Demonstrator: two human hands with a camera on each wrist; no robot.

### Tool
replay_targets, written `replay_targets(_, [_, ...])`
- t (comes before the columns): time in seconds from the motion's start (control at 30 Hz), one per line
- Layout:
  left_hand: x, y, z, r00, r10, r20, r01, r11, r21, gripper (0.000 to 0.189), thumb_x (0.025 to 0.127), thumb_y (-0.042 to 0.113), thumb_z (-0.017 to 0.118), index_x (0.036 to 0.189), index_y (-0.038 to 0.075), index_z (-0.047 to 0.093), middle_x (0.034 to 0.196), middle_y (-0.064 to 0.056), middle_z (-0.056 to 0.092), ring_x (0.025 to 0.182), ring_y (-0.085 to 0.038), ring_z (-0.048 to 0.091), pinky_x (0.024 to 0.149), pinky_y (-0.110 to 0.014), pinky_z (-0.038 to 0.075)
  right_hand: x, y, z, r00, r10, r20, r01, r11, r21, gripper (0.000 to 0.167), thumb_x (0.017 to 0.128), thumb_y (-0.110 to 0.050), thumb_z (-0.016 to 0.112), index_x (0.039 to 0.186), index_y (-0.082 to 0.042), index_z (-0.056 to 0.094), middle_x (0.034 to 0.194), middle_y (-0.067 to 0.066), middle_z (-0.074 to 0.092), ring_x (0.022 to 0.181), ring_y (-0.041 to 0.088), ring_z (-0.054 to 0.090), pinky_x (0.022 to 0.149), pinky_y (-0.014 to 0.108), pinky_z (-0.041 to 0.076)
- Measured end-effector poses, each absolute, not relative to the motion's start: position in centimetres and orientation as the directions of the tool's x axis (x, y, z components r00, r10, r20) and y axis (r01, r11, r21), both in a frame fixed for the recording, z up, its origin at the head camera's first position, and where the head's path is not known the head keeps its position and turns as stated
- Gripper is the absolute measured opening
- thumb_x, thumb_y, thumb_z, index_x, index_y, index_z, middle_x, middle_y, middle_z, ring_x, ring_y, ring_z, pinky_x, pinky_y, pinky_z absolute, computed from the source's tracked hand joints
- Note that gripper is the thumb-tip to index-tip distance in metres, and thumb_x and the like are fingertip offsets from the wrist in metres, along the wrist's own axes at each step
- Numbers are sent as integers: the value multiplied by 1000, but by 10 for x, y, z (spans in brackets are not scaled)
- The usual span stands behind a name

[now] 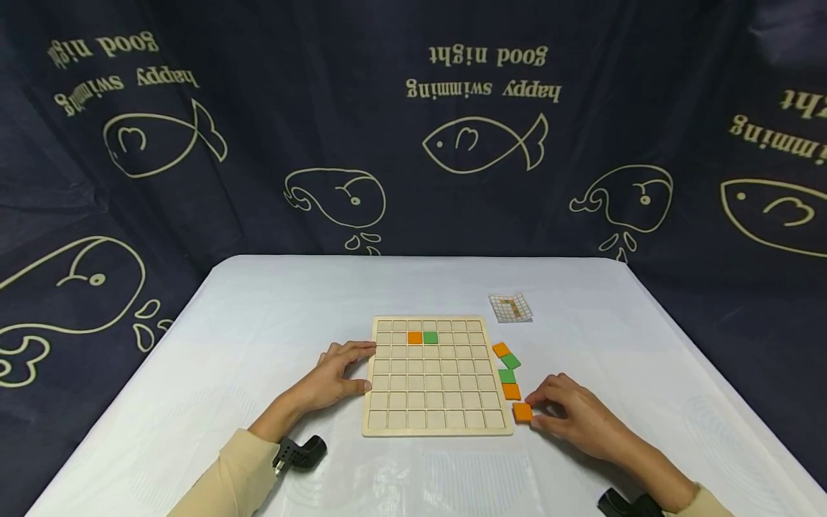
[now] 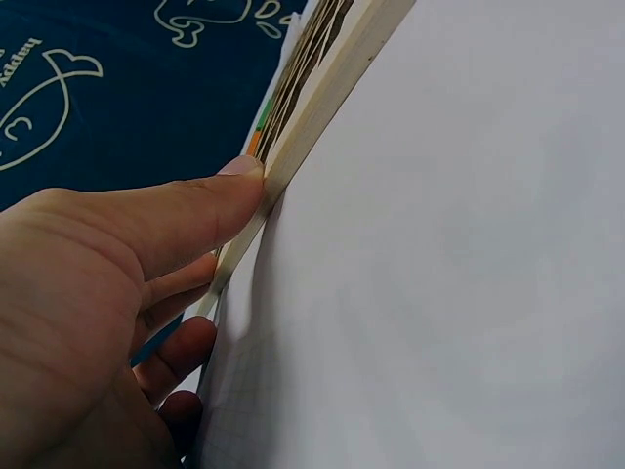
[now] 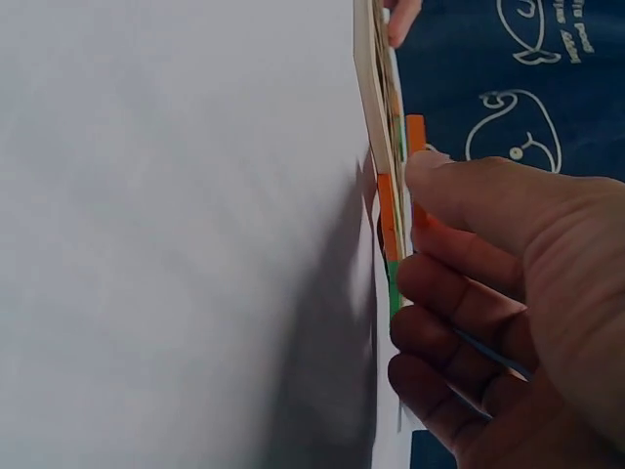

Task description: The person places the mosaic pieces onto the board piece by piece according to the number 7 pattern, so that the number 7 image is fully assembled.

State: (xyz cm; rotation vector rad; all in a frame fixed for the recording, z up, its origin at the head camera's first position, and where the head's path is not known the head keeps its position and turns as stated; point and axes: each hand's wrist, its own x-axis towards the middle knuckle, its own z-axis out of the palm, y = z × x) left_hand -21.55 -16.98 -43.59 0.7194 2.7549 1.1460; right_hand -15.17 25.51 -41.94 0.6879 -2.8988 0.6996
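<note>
A pale wooden grid board (image 1: 443,431) lies flat on the table, with an orange tile (image 1: 415,337) and a green tile (image 1: 430,337) side by side in its second row from the far edge. My left hand (image 1: 332,379) touches the board's left edge with thumb and fingertips, fingers extended. Right of the board's near corner, my right hand (image 1: 575,416) pinches another orange tile (image 1: 522,413) between thumb and fingers. In the right wrist view that tile (image 3: 417,132) stands out past the thumb.
Along the board's right side lie loose tiles: an orange one (image 1: 500,350), two green ones (image 1: 510,361) and a further orange one (image 1: 511,391). A small card with a printed coloured grid (image 1: 510,308) rests beyond them. Dark patterned cloth (image 1: 413,208) hangs behind the white table (image 1: 291,294).
</note>
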Motion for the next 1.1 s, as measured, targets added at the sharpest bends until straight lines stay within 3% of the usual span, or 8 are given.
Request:
replay_targets(0.43, [-215, -170, -435, -890, 446, 99, 385, 615, 688, 64, 79, 24, 74, 137, 11, 50, 147, 2, 42, 109, -15, 36, 92, -40, 22, -158, 245, -414, -871, -408, 275, -490, 766, -416, 23, 73, -20, 79, 94, -23, 70, 93, -19, 58, 91, -1, 51, 82, 25, 47])
replay_targets(0.7, [-216, -170, -436, -886, 449, 116, 402, 619, 674, 64, 79, 24, 74, 136, 11, 51, 146, 2, 44, 107, -15, 37, 89, -37, 23, -169, 235, -410, -844, -418, 336, -533, 725, -436, 22, 74, -18, 79, 95, -21, 71, 93, -12, 63, 89, -1, 54, 77, 26, 49])
replay_targets(1.1, [-215, -170, -435, -888, 447, 106, 393, 619, 680, 63, 79, 24, 74, 136, 12, 51, 146, 3, 43, 105, -15, 37, 90, -37, 24, -188, 217, -403, -846, -418, 330, -530, 717, -452, 20, 77, -16, 77, 97, -17, 71, 94, -7, 63, 91, 11, 59, 78, 35, 51])
